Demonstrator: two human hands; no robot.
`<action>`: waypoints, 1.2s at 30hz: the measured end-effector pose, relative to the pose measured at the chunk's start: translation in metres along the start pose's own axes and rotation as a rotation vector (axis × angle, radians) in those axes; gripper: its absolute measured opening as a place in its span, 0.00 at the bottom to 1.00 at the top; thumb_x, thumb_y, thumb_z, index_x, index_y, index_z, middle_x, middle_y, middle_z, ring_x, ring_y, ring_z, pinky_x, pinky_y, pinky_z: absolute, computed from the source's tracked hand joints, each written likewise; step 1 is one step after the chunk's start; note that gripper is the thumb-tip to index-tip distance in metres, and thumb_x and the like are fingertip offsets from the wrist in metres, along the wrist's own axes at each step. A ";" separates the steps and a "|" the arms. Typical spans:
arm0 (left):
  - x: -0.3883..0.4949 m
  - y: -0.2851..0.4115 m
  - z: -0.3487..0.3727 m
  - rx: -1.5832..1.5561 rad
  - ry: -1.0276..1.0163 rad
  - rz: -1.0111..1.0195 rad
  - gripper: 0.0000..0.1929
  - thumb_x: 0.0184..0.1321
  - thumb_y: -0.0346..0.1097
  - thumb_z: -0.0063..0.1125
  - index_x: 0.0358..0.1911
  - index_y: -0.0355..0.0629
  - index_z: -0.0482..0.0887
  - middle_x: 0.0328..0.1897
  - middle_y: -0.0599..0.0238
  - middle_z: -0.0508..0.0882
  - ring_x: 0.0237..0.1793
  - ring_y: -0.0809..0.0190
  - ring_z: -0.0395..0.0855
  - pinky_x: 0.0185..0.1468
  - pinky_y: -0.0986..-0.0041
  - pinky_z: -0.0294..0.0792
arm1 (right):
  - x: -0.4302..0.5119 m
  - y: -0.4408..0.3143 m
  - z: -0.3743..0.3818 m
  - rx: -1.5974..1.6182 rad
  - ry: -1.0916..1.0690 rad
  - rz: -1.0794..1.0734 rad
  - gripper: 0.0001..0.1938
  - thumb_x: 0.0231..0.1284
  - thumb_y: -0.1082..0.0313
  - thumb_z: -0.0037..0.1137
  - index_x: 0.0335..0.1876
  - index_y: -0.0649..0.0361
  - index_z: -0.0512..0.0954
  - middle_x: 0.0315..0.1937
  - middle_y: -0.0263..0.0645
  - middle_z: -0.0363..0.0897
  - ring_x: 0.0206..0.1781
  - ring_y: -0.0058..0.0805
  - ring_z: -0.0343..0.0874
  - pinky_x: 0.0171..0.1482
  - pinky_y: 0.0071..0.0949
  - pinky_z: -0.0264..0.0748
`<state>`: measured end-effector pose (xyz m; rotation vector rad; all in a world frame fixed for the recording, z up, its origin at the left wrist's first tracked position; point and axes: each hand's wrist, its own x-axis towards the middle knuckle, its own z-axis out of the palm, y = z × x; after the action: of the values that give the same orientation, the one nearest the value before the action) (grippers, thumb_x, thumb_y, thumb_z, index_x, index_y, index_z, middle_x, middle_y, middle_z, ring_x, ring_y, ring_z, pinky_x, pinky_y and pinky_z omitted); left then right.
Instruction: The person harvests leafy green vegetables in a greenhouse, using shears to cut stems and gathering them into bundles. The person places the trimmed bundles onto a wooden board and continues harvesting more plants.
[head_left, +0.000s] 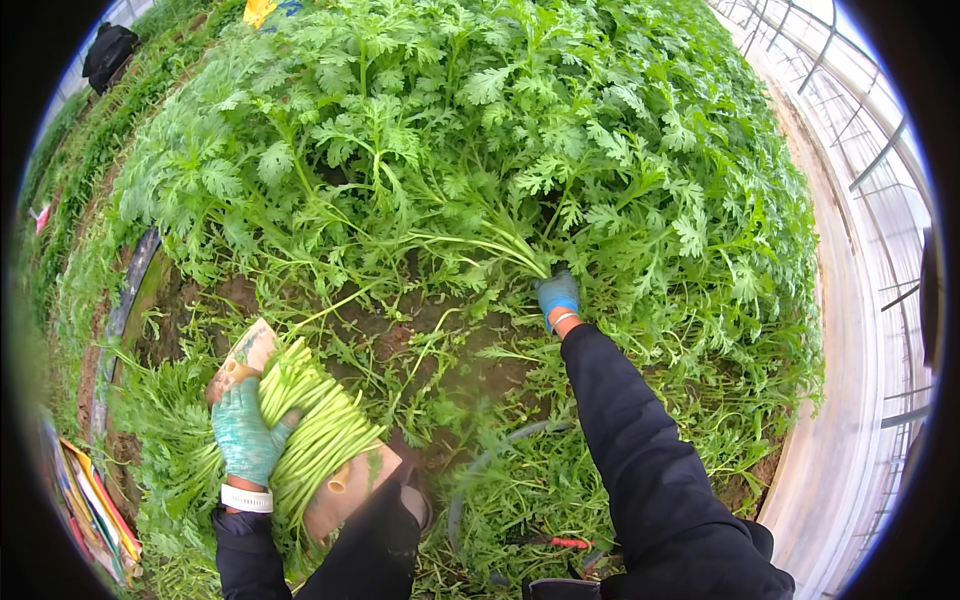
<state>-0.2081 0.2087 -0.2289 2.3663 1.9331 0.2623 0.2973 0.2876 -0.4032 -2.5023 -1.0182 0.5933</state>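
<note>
My left hand (251, 435), in a green-and-white knit glove, lies over a thick bundle of cut green stems (322, 420), its thumb across them. The stems sit side by side on a wooden board (360, 487) between two upright pegs; one peg (339, 480) shows at the lower end, the other (240, 371) by my fingertips. The bundle's leaves hang to the left. Farther off to the right, my right hand (559, 296), in a blue glove, grips several leafy stalks (517, 251) low down. They look like garland chrysanthemum and lean up and left.
A dense bed of the leafy plants (487, 97) fills the far side. Loose greens and a red-handled tool (570, 542) lie near my legs. Printed bags (97, 502) stand at left; plastic greenhouse sheeting (885, 262) runs along the right. A dark-clothed person (109, 56) is far left.
</note>
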 end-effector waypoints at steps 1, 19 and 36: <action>0.000 0.000 0.000 0.009 0.000 0.000 0.40 0.42 0.59 0.68 0.52 0.34 0.72 0.47 0.44 0.78 0.49 0.41 0.74 0.55 0.53 0.63 | 0.002 0.000 0.003 0.012 -0.007 0.049 0.18 0.50 0.57 0.58 0.38 0.67 0.79 0.40 0.56 0.80 0.45 0.53 0.80 0.47 0.41 0.76; 0.002 0.003 -0.003 0.004 -0.021 -0.003 0.37 0.43 0.55 0.68 0.52 0.34 0.73 0.46 0.48 0.79 0.47 0.41 0.75 0.53 0.55 0.64 | -0.022 0.003 -0.035 -0.313 0.154 -0.224 0.23 0.49 0.46 0.62 0.41 0.60 0.80 0.37 0.50 0.81 0.39 0.51 0.80 0.46 0.44 0.74; 0.002 0.003 -0.002 0.010 0.020 0.019 0.39 0.44 0.61 0.66 0.50 0.33 0.74 0.44 0.48 0.79 0.46 0.42 0.75 0.52 0.55 0.64 | 0.036 -0.005 -0.033 -0.219 -0.181 -0.022 0.35 0.53 0.43 0.56 0.59 0.67 0.70 0.50 0.52 0.77 0.54 0.45 0.76 0.55 0.36 0.71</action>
<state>-0.2050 0.2101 -0.2263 2.3985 1.9260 0.2791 0.3347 0.3111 -0.3813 -2.6593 -1.2363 0.7499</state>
